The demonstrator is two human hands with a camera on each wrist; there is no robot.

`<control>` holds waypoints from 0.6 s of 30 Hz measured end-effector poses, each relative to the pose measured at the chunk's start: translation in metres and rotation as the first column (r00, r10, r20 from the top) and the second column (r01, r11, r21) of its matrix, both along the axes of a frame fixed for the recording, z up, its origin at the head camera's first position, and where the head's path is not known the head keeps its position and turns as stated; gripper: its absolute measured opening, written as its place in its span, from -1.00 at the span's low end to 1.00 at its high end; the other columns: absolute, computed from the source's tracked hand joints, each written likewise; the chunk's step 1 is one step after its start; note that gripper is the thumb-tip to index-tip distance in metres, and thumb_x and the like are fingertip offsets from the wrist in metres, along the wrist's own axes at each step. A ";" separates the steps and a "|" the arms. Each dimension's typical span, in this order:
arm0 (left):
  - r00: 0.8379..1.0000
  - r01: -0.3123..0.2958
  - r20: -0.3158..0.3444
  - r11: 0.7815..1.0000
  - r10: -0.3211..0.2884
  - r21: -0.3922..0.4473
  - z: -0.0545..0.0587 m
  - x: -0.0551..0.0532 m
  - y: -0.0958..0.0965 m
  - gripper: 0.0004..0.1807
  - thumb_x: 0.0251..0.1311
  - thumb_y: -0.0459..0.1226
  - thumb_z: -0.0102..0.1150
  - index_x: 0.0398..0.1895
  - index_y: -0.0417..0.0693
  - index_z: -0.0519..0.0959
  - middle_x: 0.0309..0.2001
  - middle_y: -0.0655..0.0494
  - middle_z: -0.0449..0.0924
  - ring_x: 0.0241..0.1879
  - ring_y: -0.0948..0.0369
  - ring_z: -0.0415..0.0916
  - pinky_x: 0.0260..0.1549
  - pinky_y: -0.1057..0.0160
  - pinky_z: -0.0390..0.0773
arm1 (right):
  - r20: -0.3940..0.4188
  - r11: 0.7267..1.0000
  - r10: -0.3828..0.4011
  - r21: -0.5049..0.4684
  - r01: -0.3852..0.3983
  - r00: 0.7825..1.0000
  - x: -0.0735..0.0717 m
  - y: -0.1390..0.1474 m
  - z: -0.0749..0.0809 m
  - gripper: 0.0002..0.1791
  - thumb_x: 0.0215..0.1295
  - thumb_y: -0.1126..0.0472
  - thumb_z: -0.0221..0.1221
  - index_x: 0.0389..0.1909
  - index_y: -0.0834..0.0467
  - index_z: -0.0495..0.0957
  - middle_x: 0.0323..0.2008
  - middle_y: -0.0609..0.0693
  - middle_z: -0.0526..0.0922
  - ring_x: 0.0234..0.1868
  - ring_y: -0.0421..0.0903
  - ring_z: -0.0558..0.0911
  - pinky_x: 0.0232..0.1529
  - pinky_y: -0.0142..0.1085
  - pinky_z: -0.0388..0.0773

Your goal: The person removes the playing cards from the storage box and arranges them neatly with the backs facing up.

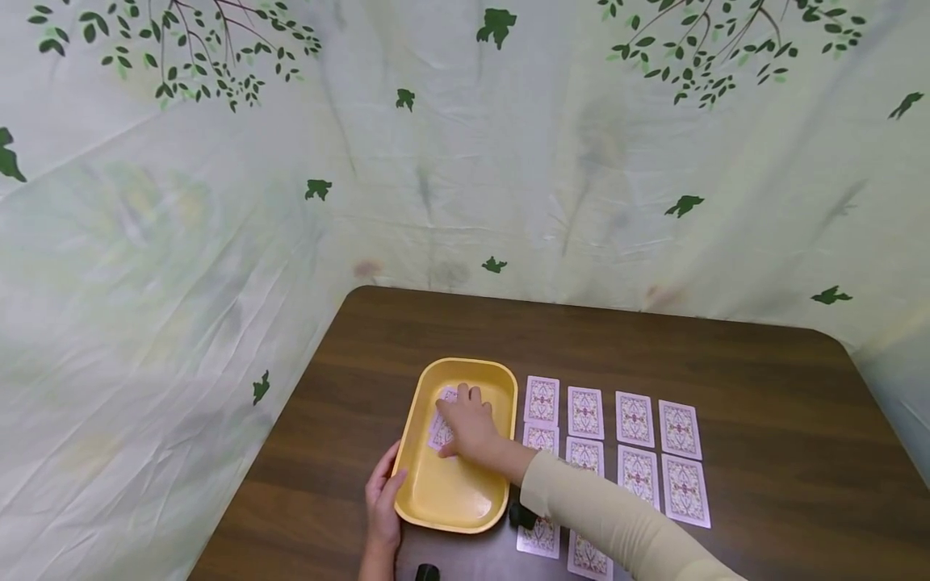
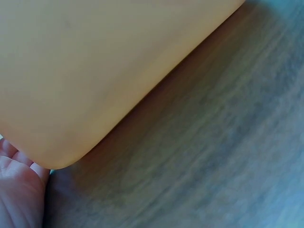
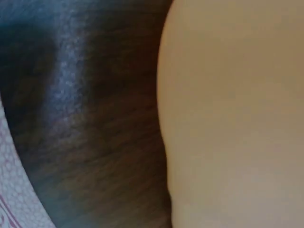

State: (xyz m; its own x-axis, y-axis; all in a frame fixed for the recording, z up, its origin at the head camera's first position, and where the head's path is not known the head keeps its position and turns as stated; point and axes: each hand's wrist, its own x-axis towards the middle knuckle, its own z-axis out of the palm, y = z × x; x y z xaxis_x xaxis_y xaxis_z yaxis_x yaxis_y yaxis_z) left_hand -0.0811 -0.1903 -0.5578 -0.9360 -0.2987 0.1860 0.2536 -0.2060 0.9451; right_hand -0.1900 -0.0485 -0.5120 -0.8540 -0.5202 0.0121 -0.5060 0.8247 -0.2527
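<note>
A yellow tray (image 1: 452, 494) sits on the brown table, and my left hand (image 1: 383, 502) grips its left side, thumb over the rim and fingers along the outside. The left wrist view shows part of that hand (image 2: 20, 192) against the tray's corner. Inside the tray, toward its far left, a patterned playing card (image 1: 439, 434) lies face down. My right hand (image 1: 472, 428) reaches in from the right and pinches this card, thumb by its near end and index finger at its far part. The hand covers some of the card.
To the right of the tray, face-down cards (image 1: 634, 420) stand in rows on the table (image 1: 785, 420); my right sleeve (image 1: 617, 516) hides some. A card edge (image 3: 16, 190) shows in the right wrist view. Leaf-printed cloth (image 1: 552, 177) hangs behind the table.
</note>
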 end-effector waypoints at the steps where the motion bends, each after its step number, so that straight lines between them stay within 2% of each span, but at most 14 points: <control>1: 1.000 0.000 0.001 1.000 0.000 -0.003 0.000 0.000 0.000 -0.59 0.19 -0.54 -0.18 0.11 -0.61 0.27 0.01 -0.01 0.49 -0.05 0.15 0.44 -0.09 0.33 0.44 | -0.018 1.000 0.002 0.015 -0.001 1.000 0.001 -0.001 0.001 -0.14 -0.37 -0.16 0.45 0.10 0.02 0.47 -0.12 0.13 0.31 -0.13 0.06 0.28 -0.39 -0.14 0.39; 4: 1.000 0.002 0.003 1.000 -0.002 -0.006 0.000 0.000 0.000 -0.59 0.18 -0.54 -0.18 0.11 -0.61 0.27 0.01 -0.03 0.48 -0.05 0.14 0.44 -0.10 0.33 0.44 | -0.074 0.997 0.015 0.072 -0.010 0.997 0.004 -0.004 0.001 -0.18 -0.35 -0.17 0.44 0.07 0.02 0.49 -0.13 0.13 0.30 -0.14 0.06 0.29 -0.46 -0.18 0.43; 9: 1.000 0.002 0.004 1.000 -0.002 -0.008 0.001 -0.001 0.001 -0.59 0.19 -0.53 -0.16 0.11 -0.61 0.27 0.01 -0.02 0.49 -0.06 0.15 0.44 -0.10 0.33 0.44 | -0.124 0.992 0.030 0.127 -0.014 0.992 0.006 -0.005 0.002 -0.23 -0.34 -0.20 0.41 0.01 0.01 0.51 -0.17 0.09 0.28 -0.19 0.01 0.29 -0.54 -0.28 0.43; 13: 1.000 -0.001 0.002 1.000 0.001 -0.007 0.001 -0.001 0.001 -0.59 0.19 -0.53 -0.16 0.11 -0.62 0.26 0.00 0.01 0.49 -0.06 0.17 0.44 -0.09 0.34 0.44 | -0.111 0.993 0.050 0.112 -0.038 0.992 0.007 -0.003 0.004 -0.30 -0.31 -0.18 0.40 -0.06 0.04 0.54 -0.19 0.08 0.28 -0.20 0.00 0.29 -0.53 -0.32 0.42; 18: 1.000 -0.002 -0.006 1.000 0.002 0.003 0.001 0.000 0.001 -0.60 0.20 -0.53 -0.17 0.10 -0.63 0.25 0.00 0.02 0.49 -0.05 0.18 0.44 -0.08 0.34 0.43 | -0.070 0.992 0.118 0.051 -0.114 0.991 0.009 0.000 0.006 -0.27 -0.27 -0.21 0.41 -0.05 0.07 0.49 -0.17 0.09 0.28 -0.19 0.00 0.27 -0.46 -0.31 0.39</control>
